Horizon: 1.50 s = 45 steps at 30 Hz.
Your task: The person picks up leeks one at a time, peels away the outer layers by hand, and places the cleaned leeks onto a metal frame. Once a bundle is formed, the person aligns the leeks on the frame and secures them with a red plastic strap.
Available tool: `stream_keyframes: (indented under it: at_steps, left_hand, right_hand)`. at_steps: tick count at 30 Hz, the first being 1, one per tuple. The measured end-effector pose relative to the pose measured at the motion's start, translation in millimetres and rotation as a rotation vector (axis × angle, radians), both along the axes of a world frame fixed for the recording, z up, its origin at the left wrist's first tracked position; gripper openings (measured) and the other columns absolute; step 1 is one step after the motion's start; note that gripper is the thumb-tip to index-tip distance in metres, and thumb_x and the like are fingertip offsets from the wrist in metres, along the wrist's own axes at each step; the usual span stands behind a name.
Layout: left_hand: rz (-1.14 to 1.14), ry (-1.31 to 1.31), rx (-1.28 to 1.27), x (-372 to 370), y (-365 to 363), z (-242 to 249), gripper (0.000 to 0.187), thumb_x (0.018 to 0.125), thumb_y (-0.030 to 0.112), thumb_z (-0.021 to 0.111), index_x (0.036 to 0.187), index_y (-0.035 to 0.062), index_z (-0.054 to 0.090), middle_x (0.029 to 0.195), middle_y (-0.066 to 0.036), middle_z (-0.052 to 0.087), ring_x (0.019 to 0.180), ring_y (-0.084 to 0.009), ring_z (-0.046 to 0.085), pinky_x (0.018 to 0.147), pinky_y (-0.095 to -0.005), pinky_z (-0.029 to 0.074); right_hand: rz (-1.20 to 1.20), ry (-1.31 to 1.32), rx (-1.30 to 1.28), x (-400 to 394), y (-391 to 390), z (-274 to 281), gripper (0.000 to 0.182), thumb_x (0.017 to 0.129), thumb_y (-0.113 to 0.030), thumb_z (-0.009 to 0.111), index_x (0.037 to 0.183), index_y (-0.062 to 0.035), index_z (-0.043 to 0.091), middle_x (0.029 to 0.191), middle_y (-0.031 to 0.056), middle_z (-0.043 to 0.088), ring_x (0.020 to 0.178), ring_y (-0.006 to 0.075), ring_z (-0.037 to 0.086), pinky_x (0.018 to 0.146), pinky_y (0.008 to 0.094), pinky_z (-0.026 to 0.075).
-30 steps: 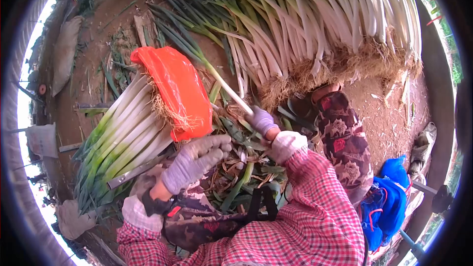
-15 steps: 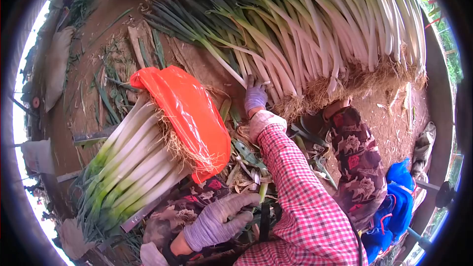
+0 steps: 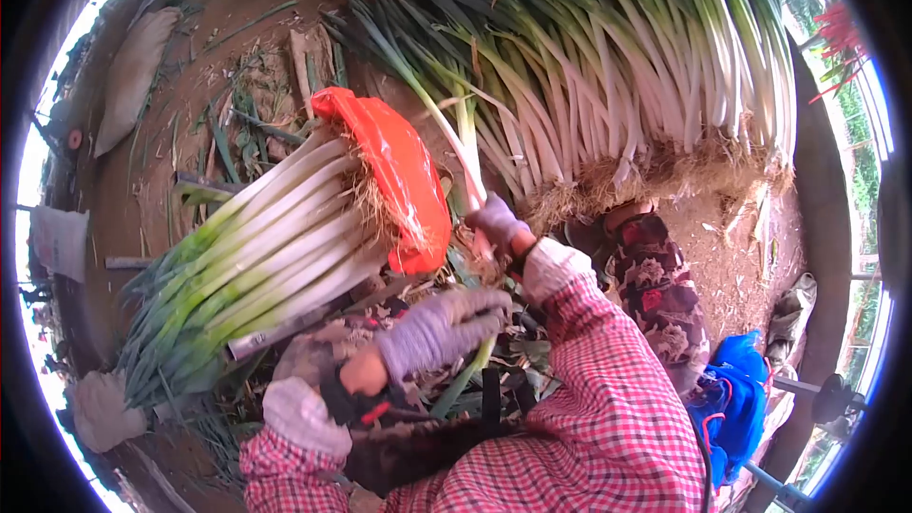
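My right hand [image 3: 496, 220], in a purple glove, grips the white stalk of a leek [image 3: 463, 147] pulled from the big heap of leeks [image 3: 608, 66] lying with roots toward me. In front of my lap, my left hand [image 3: 439, 328], also gloved, hovers with fingers extended over peeled leek scraps [image 3: 465, 375], holding nothing. A tidy bundle of cleaned leeks [image 3: 256, 256] lies to the left, its root ends against an orange plastic bag [image 3: 399, 171].
A metal bar [image 3: 285, 328] runs under the cleaned bundle. Grey sacks [image 3: 133, 66] lie on the bare dirt at the left. A blue bag [image 3: 736, 399] sits at my right. My patterned trouser leg and shoe [image 3: 655, 275] rest below the heap.
My right hand has drawn back from the heap toward me, bringing one leek with it. My left hand has risen from low beside my lap to the middle.
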State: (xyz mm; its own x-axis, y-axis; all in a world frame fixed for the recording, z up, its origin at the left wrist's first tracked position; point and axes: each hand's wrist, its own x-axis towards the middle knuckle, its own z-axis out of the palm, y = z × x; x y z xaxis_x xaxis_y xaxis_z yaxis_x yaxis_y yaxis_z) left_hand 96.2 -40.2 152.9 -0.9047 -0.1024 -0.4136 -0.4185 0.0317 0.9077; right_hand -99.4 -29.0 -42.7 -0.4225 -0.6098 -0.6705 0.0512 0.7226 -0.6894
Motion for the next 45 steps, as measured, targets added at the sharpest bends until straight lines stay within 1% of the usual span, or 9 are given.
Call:
stream_keyframes:
  at_steps: [2, 6, 14, 19, 30, 40, 42, 44, 45]
  left_hand:
    - [0.096, -0.063, 0.103, 1.3, 6.8, -18.2, 0.033, 0.092, 0.023, 0.061, 0.120, 0.0056, 0.059, 0.096, -0.004, 0.066, 0.086, -0.0103, 0.060, 0.079, -0.0258, 0.050]
    - [0.064, 0.031, 0.126, 2.5, 3.8, -73.3, 0.037, 0.092, 0.025, 0.063, 0.123, 0.0057, 0.058, 0.099, 0.000, 0.065, 0.086, -0.0082, 0.059, 0.078, -0.0259, 0.050]
    - [0.063, -0.302, 0.143, -13.7, 63.7, -62.2, 0.037, 0.091, 0.044, 0.053, 0.111, 0.0135, 0.058, 0.095, -0.002, 0.061, 0.077, -0.0145, 0.061, 0.060, -0.0288, 0.048]
    - [0.074, -0.215, 0.681, -27.4, 133.8, -62.7, 0.055, 0.085, 0.058, 0.059, 0.115, 0.0127, 0.055, 0.103, -0.002, 0.058, 0.089, -0.0168, 0.061, 0.077, -0.0330, 0.052]
    - [0.891, 0.288, 1.322, -74.0, 236.3, -107.2, 0.051, 0.086, 0.042, 0.063, 0.125, 0.0119, 0.049, 0.118, -0.006, 0.058, 0.107, -0.0271, 0.057, 0.096, -0.0469, 0.045]
    - [0.577, 0.929, 1.761, -97.5, 188.5, -68.1, 0.065, 0.085, 0.056, 0.050, 0.130, 0.0088, 0.047, 0.127, -0.011, 0.053, 0.120, -0.0320, 0.048, 0.109, -0.0460, 0.030]
    - [0.602, 1.075, 1.646, -107.8, 157.0, -58.8, 0.059, 0.092, 0.052, 0.041, 0.131, 0.0082, 0.045, 0.132, -0.010, 0.049, 0.124, -0.0282, 0.045, 0.111, -0.0445, 0.027]
    - [0.627, 1.275, 0.883, -137.3, 108.9, -72.4, 0.058, 0.092, 0.052, 0.041, 0.128, 0.0073, 0.048, 0.128, -0.012, 0.052, 0.119, -0.0273, 0.047, 0.108, -0.0454, 0.030]
    - [0.419, 1.387, 1.309, -129.3, 87.2, -33.6, 0.057, 0.092, 0.052, 0.042, 0.126, 0.0069, 0.051, 0.123, -0.012, 0.056, 0.115, -0.0280, 0.051, 0.105, -0.0459, 0.033]
  right_hand:
    - [0.024, -0.105, -0.156, 8.6, 49.6, -49.4, 0.044, 0.065, -0.015, 0.074, 0.102, 0.0057, 0.059, 0.076, 0.0144, 0.065, 0.071, 0.0247, 0.065, 0.062, 0.0369, 0.053]
    - [-0.125, -0.653, -0.270, 29.0, 161.0, 50.5, 0.022, 0.074, -0.005, 0.067, 0.094, 0.0017, 0.059, 0.073, 0.0099, 0.064, 0.059, 0.0190, 0.062, 0.053, 0.0323, 0.052]
    - [-0.073, -0.441, -0.248, 34.5, 308.3, 225.4, 0.045, 0.072, -0.002, 0.069, 0.113, -0.0008, 0.051, 0.083, 0.0056, 0.058, 0.064, 0.0141, 0.058, 0.056, 0.0289, 0.051]
    - [0.153, 0.024, -0.138, 40.3, 373.2, 262.7, 0.076, 0.067, -0.007, 0.068, 0.135, 0.0015, 0.036, 0.090, 0.0088, 0.058, 0.074, 0.0164, 0.058, 0.066, 0.0295, 0.050]
    - [0.628, 0.702, 0.174, 74.4, 447.5, 338.1, 0.087, 0.067, -0.017, 0.069, 0.141, -0.0058, 0.026, 0.072, 0.0243, 0.061, 0.069, 0.0415, 0.063, 0.062, 0.0478, 0.049]
    - [0.501, 0.674, 0.123, 104.5, 454.5, 417.5, 0.087, 0.062, -0.011, 0.068, 0.142, -0.0031, 0.032, 0.093, 0.0263, 0.063, 0.083, 0.0386, 0.065, 0.074, 0.0422, 0.050]
    - [0.490, 0.673, 0.098, 106.2, 456.1, 426.1, 0.090, 0.061, -0.002, 0.068, 0.142, 0.0011, 0.029, 0.102, 0.0247, 0.064, 0.089, 0.0352, 0.066, 0.077, 0.0381, 0.051]
    - [0.378, 0.656, 0.051, 111.8, 448.8, 427.6, 0.091, 0.058, -0.007, 0.063, 0.142, 0.0005, 0.030, 0.107, 0.0235, 0.063, 0.096, 0.0318, 0.064, 0.083, 0.0367, 0.049]
    - [0.429, 0.730, -0.034, 109.1, 444.2, 421.9, 0.091, 0.058, -0.006, 0.062, 0.143, 0.0001, 0.029, 0.110, 0.0236, 0.062, 0.097, 0.0313, 0.063, 0.083, 0.0363, 0.049]
